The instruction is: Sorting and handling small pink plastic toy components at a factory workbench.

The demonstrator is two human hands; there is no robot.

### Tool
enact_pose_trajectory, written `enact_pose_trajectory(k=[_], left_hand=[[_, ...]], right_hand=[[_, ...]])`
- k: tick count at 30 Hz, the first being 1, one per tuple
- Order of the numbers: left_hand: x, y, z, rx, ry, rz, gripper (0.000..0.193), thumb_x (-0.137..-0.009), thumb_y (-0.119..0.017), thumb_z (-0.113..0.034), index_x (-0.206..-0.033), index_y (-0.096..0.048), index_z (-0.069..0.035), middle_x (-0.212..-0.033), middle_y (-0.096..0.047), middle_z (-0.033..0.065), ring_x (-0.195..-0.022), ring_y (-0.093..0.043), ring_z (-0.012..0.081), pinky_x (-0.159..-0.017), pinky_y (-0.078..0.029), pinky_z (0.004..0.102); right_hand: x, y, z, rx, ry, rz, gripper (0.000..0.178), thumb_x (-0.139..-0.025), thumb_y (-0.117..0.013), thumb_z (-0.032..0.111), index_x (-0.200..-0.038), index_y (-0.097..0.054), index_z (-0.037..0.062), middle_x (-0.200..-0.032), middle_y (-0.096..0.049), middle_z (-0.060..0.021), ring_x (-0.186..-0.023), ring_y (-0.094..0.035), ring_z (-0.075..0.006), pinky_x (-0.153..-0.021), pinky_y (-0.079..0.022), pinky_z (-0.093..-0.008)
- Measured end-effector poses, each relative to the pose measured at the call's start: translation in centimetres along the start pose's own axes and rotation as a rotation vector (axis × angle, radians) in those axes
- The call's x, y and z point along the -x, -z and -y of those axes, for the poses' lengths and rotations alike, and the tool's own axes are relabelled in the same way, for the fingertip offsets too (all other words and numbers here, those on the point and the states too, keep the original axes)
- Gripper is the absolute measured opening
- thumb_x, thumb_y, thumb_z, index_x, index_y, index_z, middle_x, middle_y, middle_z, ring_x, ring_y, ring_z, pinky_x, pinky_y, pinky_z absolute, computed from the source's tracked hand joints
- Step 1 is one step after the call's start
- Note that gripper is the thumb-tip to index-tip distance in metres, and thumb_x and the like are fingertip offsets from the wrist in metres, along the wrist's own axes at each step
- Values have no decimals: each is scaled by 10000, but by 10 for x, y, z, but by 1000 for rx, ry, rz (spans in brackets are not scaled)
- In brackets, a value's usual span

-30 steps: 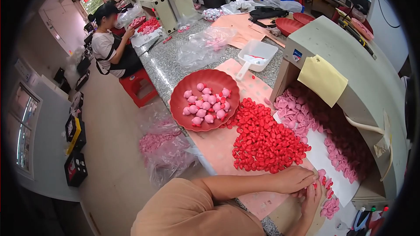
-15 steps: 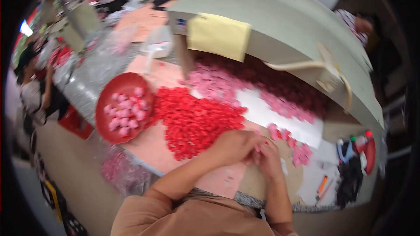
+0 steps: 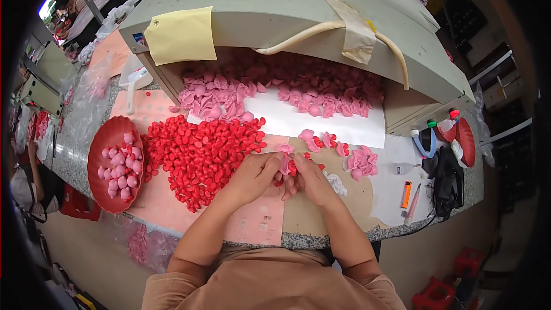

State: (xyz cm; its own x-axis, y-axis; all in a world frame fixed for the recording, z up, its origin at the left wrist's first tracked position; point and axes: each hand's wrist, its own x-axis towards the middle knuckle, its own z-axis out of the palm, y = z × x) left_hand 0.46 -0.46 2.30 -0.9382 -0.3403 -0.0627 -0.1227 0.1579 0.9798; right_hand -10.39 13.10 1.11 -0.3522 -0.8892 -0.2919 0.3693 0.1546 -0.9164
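My left hand (image 3: 256, 175) pinches a crinkled pink shell-like piece (image 3: 284, 162) above the brown sheet at the front of the table. Close against it, my right hand (image 3: 314, 182) grips a small glossy red piece (image 3: 292, 167) that touches the pink one. Parts of both pieces are hidden by my fingers. Just beyond my hands, a few pink-and-red joined pieces (image 3: 329, 139) lie in a row, with a small cluster of pink pieces (image 3: 361, 162) to their right. To the left spreads a large heap of red pieces (image 3: 201, 155).
A red bowl (image 3: 94, 166) of rounded pink pieces stands at the left. More pink pieces (image 3: 215, 95) fill the space under a grey metal hood (image 3: 287, 14). An orange cutter (image 3: 406, 194), bottles (image 3: 430, 132) and a black bundle (image 3: 447, 181) lie right. Other people sit beyond.
The view has shifted, so the table sits more to the left and level. My hands, formerly clasped close together, are now slightly apart at the fingertips, with the pink piece visible between them.
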Motion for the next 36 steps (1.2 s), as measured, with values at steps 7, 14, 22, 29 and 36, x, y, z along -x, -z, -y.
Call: enact_pose_trajectory(k=[7,14,22,29,36], left_hand=[[-1,1,3,328,191,182,361,-980,-395,-291,-811,-548,-12,-603,-486,18,-483,-442,93,-451,-377,235],[-6,5,13,1256,451,509,396,-986,-334,-374,-729,-447,-96,-574,-431,-6,-422,-400,91,-357,-311,216],[-8,-4,19,1668,426,662,376,-975,-350,-391,-707,-398,-132,-559,-412,-8,-421,-399,91,-298,-328,202],[-3,-5,-5,1153,407,327,355,-980,-366,-334,-722,-420,-96,-565,-429,0,-429,-410,113,-354,-356,229],[-2,-11,-2,-334,-246,-131,187,-932,-493,-159,-864,-500,16,-660,-460,176,-559,-515,290,-524,-403,382]], right_hand=[[-2,4,2,7,-8,-6,554,-975,-312,501,-831,-547,20,-663,-496,-29,-498,-488,-97,-506,-539,-275],[-1,8,1,-13,92,85,576,-981,-249,516,-712,-464,54,-573,-435,-15,-486,-466,-104,-513,-530,-285],[1,3,2,-37,140,14,504,-1001,-298,443,-718,-499,78,-553,-435,17,-486,-437,-58,-479,-397,-204],[7,5,12,-97,145,-4,429,-987,-380,415,-769,-496,64,-573,-440,21,-493,-452,-58,-474,-404,-206],[5,13,12,484,320,-69,275,-940,-527,286,-839,-474,36,-699,-495,-3,-568,-484,-55,-502,-462,-216]])
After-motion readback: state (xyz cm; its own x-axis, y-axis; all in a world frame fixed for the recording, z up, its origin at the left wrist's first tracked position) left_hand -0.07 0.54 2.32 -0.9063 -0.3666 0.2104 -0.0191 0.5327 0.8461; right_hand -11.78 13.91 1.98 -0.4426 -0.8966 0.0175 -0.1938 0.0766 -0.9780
